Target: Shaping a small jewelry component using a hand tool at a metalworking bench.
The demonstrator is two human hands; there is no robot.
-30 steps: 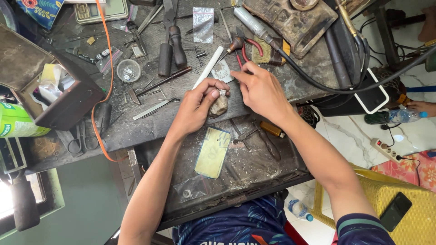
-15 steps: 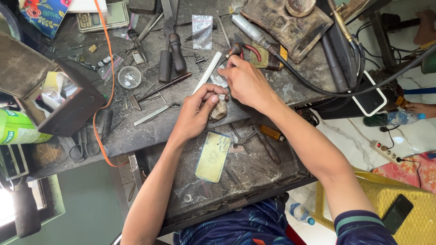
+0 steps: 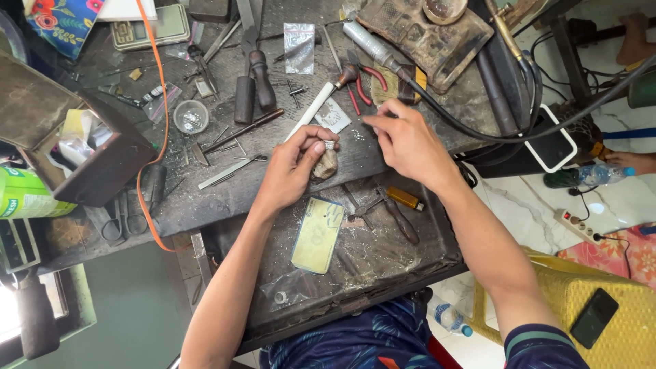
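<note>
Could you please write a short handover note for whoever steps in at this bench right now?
Left hand: grips a small brownish lump with a silvery ring on top, over the dark bench.
Right hand: holds nothing, fingertips pinched by a small metal plate.
Nearby: white rod, red-handled pliers, yellowish card in the drawer tray.
Done: ring seated on lump.
Left: any work on the ring; no tool in hand.
</note>
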